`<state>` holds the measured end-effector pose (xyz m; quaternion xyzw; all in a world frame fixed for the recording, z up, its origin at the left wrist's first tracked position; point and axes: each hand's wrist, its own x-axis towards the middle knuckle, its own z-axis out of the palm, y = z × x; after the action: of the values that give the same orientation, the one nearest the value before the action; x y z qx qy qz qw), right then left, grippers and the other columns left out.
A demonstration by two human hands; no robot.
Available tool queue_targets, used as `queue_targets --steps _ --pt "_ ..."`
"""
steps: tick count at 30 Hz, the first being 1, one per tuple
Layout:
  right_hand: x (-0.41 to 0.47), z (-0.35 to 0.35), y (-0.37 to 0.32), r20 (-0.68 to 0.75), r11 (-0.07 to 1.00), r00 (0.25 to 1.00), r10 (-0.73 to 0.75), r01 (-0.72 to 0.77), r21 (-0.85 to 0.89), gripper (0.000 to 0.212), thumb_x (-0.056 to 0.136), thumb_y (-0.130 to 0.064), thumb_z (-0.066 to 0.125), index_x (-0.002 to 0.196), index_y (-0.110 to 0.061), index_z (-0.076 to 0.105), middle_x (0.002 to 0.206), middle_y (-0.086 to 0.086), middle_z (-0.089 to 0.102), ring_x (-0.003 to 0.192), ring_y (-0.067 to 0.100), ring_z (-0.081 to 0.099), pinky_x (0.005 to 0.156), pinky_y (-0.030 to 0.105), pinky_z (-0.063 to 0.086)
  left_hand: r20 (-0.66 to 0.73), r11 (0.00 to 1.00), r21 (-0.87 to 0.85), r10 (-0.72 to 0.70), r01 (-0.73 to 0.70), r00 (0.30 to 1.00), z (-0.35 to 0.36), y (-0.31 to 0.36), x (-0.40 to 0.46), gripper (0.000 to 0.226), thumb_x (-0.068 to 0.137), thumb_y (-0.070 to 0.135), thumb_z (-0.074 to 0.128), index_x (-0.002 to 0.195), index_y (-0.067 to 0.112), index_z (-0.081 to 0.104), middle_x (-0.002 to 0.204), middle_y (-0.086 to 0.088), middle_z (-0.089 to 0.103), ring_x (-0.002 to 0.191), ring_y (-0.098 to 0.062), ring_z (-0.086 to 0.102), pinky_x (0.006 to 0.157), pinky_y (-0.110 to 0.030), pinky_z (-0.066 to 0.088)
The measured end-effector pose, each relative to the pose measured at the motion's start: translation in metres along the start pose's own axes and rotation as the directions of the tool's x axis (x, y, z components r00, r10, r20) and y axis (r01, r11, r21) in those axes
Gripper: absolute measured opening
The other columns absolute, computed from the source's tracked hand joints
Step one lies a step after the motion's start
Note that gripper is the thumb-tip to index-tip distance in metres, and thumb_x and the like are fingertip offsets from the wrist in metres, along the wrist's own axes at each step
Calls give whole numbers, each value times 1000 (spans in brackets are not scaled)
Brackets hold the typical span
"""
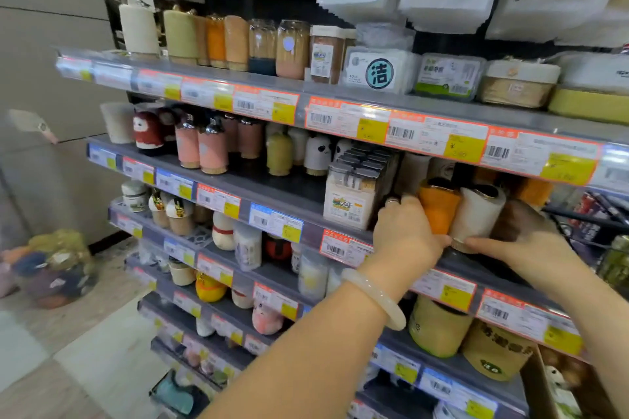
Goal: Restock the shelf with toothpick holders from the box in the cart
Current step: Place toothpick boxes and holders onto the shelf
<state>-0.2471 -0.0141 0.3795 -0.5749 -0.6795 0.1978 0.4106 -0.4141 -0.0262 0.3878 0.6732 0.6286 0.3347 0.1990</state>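
Note:
An orange toothpick holder (438,206) and a white toothpick holder (476,213) lean together at the front of the second shelf (282,185). My left hand (406,231), with a ring and a pale bangle, curls round the orange one from the left. My right hand (520,233) holds the white one from the right, thumb under its base. More orange holders (534,190) stand behind. The cart (585,218) edge shows at far right; a cardboard box (558,384) corner sits at the bottom right.
Square white toothpick boxes (354,194) stand just left of my left hand. Panda and pink holders (212,153) fill the shelf further left. Price-tag rails (384,126) front every shelf. A bag of soft items (51,269) lies on the floor at left.

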Motion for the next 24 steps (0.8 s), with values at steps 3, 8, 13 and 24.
queue_targets --steps 3,8,13,24 --pt "1 -1 0 18 999 999 32 -32 9 85 52 -31 91 125 -18 51 129 9 58 115 27 55 99 50 43 88 999 -36 23 -20 996 -2 0 2 49 85 18 66 125 3 41 128 -19 48 118 -37 48 95 -41 40" --pt "5 2 4 -4 999 1000 30 -29 33 93 42 -49 88 123 -19 53 125 7 60 112 27 57 98 50 44 83 998 -68 23 -18 996 -5 -2 1 42 86 16 65 120 3 44 121 -18 55 112 -36 53 89 -40 43" --pt "8 4 4 -21 999 999 33 -32 39 84 49 -22 91 123 -14 52 126 10 59 114 28 56 99 50 44 -23 996 -83 -28 26 999 -2 -2 1 58 78 27 76 120 6 43 123 -15 57 112 -33 55 87 -39 45" --pt "10 1 7 10 998 1000 26 -25 -59 73 67 -15 84 131 -14 47 134 10 53 120 28 50 102 45 40 51 998 -57 5 -2 999 -6 -3 10 42 84 18 68 119 5 50 121 -16 58 111 -34 56 88 -37 44"
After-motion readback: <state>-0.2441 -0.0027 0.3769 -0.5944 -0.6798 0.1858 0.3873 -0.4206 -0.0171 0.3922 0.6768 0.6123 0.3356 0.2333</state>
